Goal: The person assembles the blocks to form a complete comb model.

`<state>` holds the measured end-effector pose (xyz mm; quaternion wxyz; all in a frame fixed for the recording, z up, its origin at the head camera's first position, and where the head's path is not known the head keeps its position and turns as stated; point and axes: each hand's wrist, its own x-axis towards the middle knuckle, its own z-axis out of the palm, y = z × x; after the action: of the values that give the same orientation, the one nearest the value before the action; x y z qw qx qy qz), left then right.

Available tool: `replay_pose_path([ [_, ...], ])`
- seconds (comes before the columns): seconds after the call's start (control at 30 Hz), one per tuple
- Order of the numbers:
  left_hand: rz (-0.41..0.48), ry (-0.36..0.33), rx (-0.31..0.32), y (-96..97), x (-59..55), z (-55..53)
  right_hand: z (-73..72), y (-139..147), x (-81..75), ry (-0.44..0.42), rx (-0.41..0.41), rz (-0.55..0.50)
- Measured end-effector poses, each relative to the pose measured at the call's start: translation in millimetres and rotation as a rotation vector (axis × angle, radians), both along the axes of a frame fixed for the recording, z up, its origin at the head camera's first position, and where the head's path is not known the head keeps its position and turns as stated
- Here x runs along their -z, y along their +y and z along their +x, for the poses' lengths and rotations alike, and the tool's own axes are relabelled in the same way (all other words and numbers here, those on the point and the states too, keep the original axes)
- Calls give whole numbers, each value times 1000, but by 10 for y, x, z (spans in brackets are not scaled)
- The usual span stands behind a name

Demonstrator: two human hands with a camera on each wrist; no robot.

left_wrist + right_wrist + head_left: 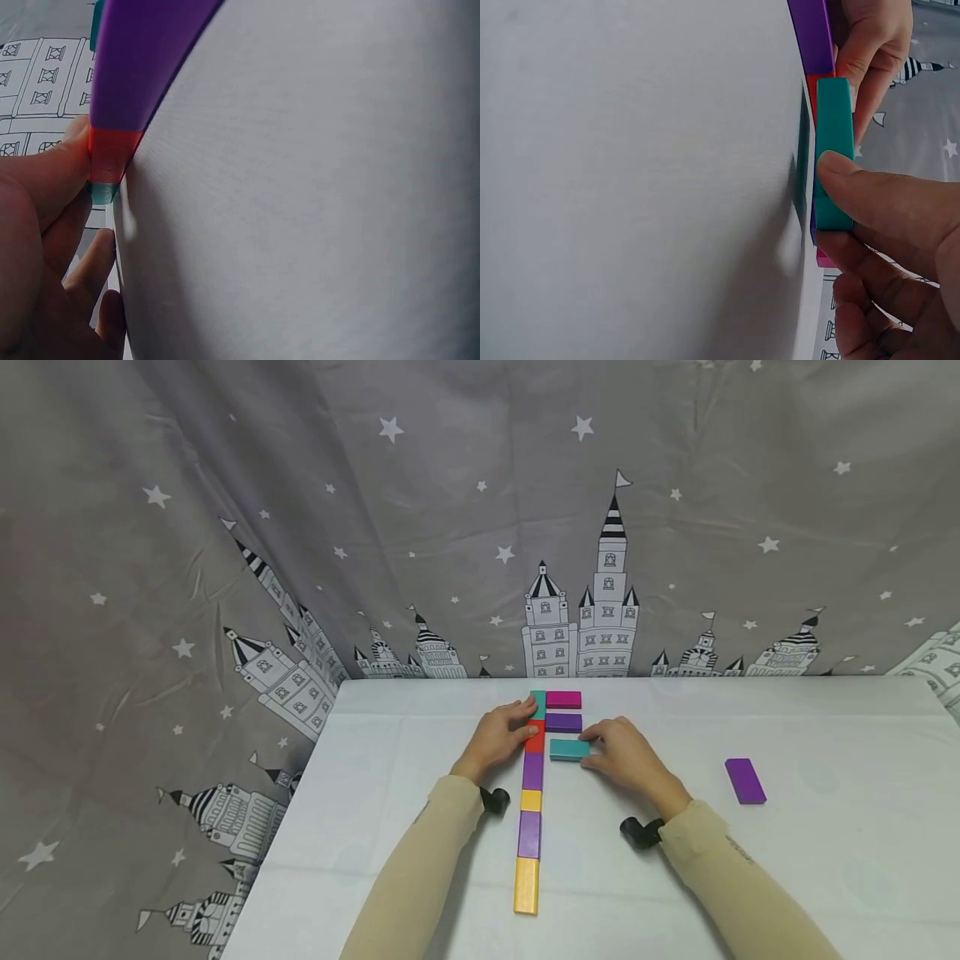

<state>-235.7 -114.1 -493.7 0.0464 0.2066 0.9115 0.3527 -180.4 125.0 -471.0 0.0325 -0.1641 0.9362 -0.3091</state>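
My right hand [628,756] pinches a teal block [569,750] by its right end, between thumb and fingers. In the right wrist view the thumb lies on the broad side of that teal block [834,120]. My left hand [497,739] rests against the far end of a row of blocks, its thumb touching the red block [535,737] and a finger touching another teal block [538,703]. To the right of that row's far end lie a magenta block [563,699] and a dark purple block [563,722], just beyond the held teal one.
The row runs toward me with a purple block [532,771], a small yellow block [530,800], a second purple block [529,833] and a longer yellow block [527,885]. Apart at the right lies a purple block [745,780] on the white table [855,860]. A grey curtain [450,527] hangs behind.
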Motion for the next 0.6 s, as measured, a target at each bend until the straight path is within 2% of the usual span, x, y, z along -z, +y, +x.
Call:
replay_pose_path([
  [0.6,-14,-20,3,-39,22,11,1,-174,16,-40,39,47],
])
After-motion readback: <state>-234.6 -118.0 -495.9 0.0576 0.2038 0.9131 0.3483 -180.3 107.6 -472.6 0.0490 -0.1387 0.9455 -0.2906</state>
